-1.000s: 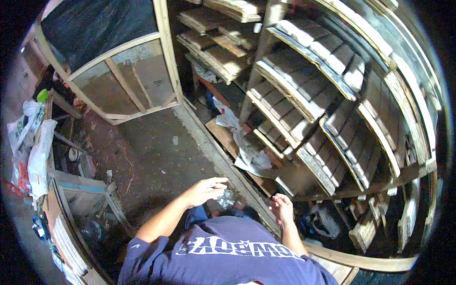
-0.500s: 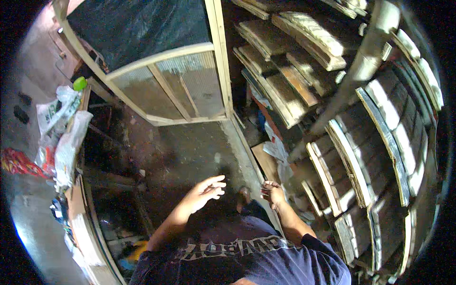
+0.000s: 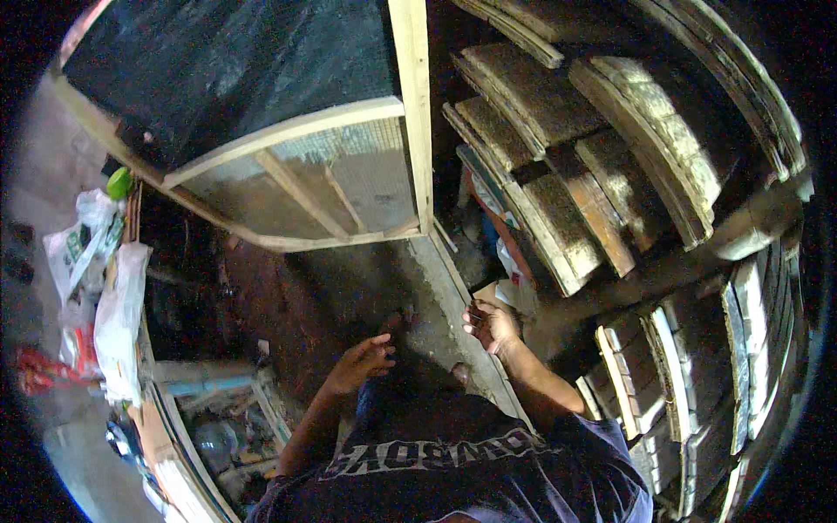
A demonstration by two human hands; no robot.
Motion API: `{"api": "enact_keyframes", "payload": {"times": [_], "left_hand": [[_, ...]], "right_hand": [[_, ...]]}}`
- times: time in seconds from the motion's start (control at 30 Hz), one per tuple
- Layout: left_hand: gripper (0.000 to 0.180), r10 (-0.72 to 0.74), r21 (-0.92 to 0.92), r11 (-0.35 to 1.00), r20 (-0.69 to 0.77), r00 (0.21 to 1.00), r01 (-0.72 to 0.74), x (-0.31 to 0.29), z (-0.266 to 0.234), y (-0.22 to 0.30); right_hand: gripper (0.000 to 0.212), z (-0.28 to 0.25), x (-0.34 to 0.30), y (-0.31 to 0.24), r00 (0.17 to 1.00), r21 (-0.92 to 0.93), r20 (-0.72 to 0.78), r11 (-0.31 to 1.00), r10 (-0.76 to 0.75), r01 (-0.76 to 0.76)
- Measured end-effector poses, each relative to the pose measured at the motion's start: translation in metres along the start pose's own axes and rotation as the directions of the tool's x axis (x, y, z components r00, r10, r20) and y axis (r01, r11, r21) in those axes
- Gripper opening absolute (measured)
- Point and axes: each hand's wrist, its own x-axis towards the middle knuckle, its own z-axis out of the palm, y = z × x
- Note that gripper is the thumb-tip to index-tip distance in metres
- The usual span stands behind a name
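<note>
Both hands have drawn apart since a moment ago: the right hand (image 3: pixel 490 327), fingers curled around a small dark object I cannot identify, hovers beside the stacked wooden trays (image 3: pixel 558 218); the left hand (image 3: pixel 364 359), fingers loosely spread and empty, hangs over the dirt floor (image 3: pixel 305 305) below the mesh-covered wooden frame (image 3: pixel 349 187); plastic bags (image 3: pixel 105 288) hang far left.

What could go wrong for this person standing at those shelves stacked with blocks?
The right hand pinches a small dark item I cannot identify; held so lightly, it might drop onto the dirt floor and be hard to spot. The stacked blocks lie close together on slanting shelves beside that hand, so a bump could perhaps shift one. The left hand hangs open and empty near the wooden screen frame, which leans and might tip if knocked.
</note>
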Motion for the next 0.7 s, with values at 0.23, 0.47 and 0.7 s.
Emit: {"api": "enact_keyframes", "payload": {"times": [0.23,0.47,0.7], "left_hand": [[0.059,-0.152,0.09,0.986,0.137,0.979,0.141,0.111,-0.109,0.073],[0.057,-0.357,0.27,0.903,0.036,0.934,0.334,0.157,-0.181,0.085],[0.058,-0.539,0.294,0.81,0.031,0.842,0.508,0.155,-0.183,0.071]], "right_hand": [[0.03,0.063,0.066,-0.01,0.974,0.266,-0.204,0.952,-0.099,0.153],[0.022,0.085,0.197,-0.044,0.931,0.409,-0.291,0.85,-0.223,0.331],[0.034,0.043,0.325,-0.092,0.866,0.482,-0.299,0.72,-0.4,0.499]]}}
